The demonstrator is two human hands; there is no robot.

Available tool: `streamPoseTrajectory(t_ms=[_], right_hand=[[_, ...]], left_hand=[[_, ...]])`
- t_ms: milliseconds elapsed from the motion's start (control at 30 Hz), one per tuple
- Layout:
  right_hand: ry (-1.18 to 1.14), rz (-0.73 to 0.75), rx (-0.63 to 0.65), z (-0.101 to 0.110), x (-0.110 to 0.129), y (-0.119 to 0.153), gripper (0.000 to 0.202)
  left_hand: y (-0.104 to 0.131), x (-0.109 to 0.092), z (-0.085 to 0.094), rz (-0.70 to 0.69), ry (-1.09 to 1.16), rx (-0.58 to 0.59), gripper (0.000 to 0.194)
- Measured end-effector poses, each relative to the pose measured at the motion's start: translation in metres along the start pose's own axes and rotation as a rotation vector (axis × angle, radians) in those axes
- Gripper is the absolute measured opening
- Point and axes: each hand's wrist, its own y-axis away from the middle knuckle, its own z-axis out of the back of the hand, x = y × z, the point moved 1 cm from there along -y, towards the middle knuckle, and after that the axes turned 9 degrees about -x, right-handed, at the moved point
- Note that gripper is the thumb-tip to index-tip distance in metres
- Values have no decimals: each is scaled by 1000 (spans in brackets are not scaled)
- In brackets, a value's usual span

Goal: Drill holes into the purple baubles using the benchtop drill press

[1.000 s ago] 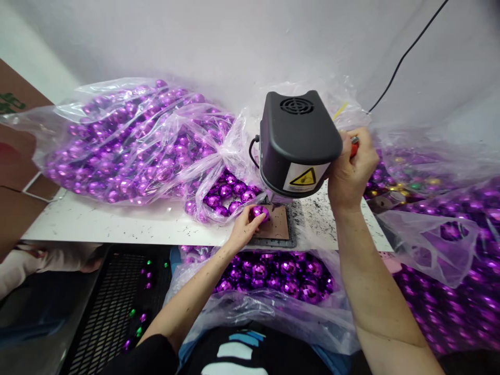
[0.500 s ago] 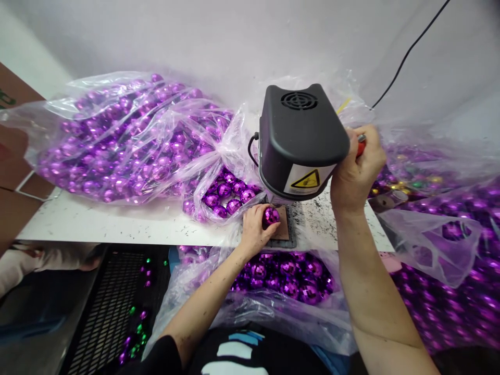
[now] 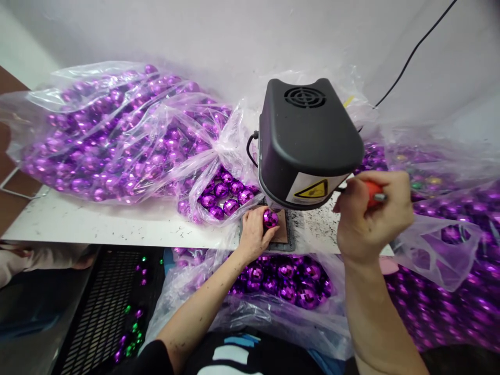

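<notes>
A purple faceted ball (image 3: 270, 219) is pinched between the fingers and thumb of my left hand (image 3: 253, 233). It sits at the back of a brown pad (image 3: 279, 232) on the white table, just below the black press machine (image 3: 310, 138). The machine's lower part is hidden by its bulky housing. Right of the housing, my right hand (image 3: 373, 216) is wrapped round the red-knobbed lever (image 3: 374, 194). Behind my left hand, loose purple balls (image 3: 231, 207) show in the mouth of a clear plastic bag.
A large clear bag of purple balls (image 3: 117, 140) fills the table's left side. Another open bag (image 3: 289, 278) lies across my lap. More bagged balls (image 3: 441, 307) stand at right. Dark flakes litter the white tabletop (image 3: 316, 229). A black crate (image 3: 94, 312) stands below left, near another person's leg (image 3: 39, 263).
My right hand has swung the lever down and toward me, lower beside the housing. My left hand still holds the ball in nearly the same spot. The view has shifted slightly.
</notes>
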Motion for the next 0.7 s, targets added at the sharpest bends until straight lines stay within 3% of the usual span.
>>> streamPoseTrajectory(t_ms=[100,233,467,700], right_hand=[[62,72,-36,12,-3,24,7],[20,104,-29,13,-12,44,7],[-147,213,-91,3,-22,52,14],[-157,166,-144,1,-27,66,19]], left_hand=[[0,-1,0,8,4,3,40],[-1,-3,2,12,10,6,40],[0,-2,2,-1,22,8,44],[1,-3,2,-7,12,-7,45]])
